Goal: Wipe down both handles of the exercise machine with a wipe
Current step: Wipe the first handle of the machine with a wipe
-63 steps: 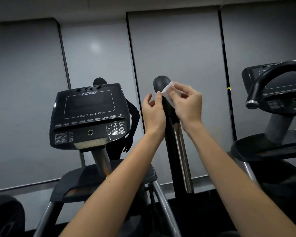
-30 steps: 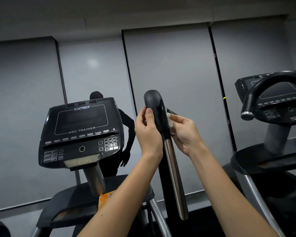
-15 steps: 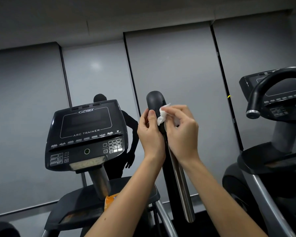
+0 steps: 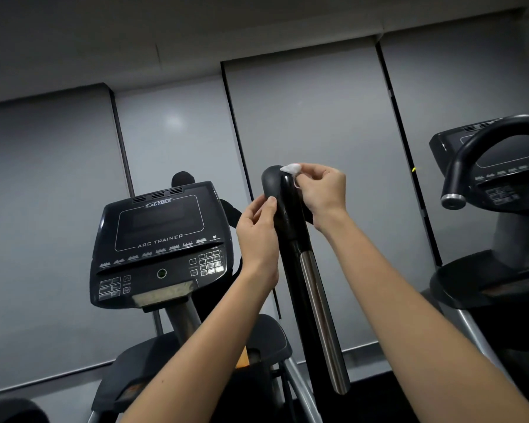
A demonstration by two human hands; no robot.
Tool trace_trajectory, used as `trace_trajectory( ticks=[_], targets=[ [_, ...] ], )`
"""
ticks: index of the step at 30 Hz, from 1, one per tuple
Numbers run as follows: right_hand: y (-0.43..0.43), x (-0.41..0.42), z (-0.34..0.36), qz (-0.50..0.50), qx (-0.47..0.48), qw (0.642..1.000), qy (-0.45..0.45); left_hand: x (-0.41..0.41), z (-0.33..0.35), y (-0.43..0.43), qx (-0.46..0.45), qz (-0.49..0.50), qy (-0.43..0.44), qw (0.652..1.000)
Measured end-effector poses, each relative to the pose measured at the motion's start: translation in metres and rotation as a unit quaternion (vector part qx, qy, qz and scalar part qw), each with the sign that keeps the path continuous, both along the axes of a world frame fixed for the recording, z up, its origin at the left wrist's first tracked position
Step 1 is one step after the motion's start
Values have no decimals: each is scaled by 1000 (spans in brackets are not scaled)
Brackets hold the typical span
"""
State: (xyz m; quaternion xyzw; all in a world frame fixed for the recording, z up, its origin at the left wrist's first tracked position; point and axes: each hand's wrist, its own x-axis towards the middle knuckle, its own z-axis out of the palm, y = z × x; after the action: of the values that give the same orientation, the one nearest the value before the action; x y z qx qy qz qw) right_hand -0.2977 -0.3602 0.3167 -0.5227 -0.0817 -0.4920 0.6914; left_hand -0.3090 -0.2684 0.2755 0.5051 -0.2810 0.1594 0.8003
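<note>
The right grip [image 4: 321, 190] grasps a small crumpled white wipe [image 4: 290, 168], pinching it between thumb and fingertips. It presses the wipe against the rounded top of the upright black plastic handle [image 4: 283, 209] of the exercise machine. The wipe sits just ahead of the right grip's fingertips, on the crown of the handle, and a thin strand of it hangs down beside them.

The left grip [image 4: 257, 233] is lower than the right one, on the other side of the handle. It is released: the fingers are loosely curled around nothing, and only the thumb tip touches the handle's left edge, below the wipe.

Below both grips the handle runs down towards the person. A long polished metal strip [image 4: 318, 315] lies along the side under the right forearm.

To the left of the left grip, and slightly lower, stands the machine's black console [image 4: 161, 242], marked CYBEX and ARC TRAINER, with a keypad at the corner nearest that grip. Under the left forearm an orange packet [image 4: 242, 358] shows in part on the tray below the console.

Well off to the right of the right grip is the curved black handlebar [image 4: 477, 148] of a neighbouring machine. Behind both grips hang grey roller blinds [image 4: 303, 117].
</note>
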Motion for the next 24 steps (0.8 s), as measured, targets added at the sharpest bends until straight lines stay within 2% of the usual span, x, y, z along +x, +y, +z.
trace_trajectory(
  ticks=[4,7,13,19,24],
  targets=[
    [4,-19,-31,-14,-27,1000,-2,-1,18,1,-2,14,-4,1000],
    [10,-39,-56,-68,-80,994,-30,0,28,-1,15,31,-5,999],
    [23,-45,-64,-184,-201,957,-94,8,29,-4,3,27,2,1000],
    [12,-22,-14,-205,-188,956,-89,16,28,-5,-13,11,-12,1000],
    [0,8,17,-128,-100,986,-38,17,27,-3,-11,5,-24,1000]
  ],
)
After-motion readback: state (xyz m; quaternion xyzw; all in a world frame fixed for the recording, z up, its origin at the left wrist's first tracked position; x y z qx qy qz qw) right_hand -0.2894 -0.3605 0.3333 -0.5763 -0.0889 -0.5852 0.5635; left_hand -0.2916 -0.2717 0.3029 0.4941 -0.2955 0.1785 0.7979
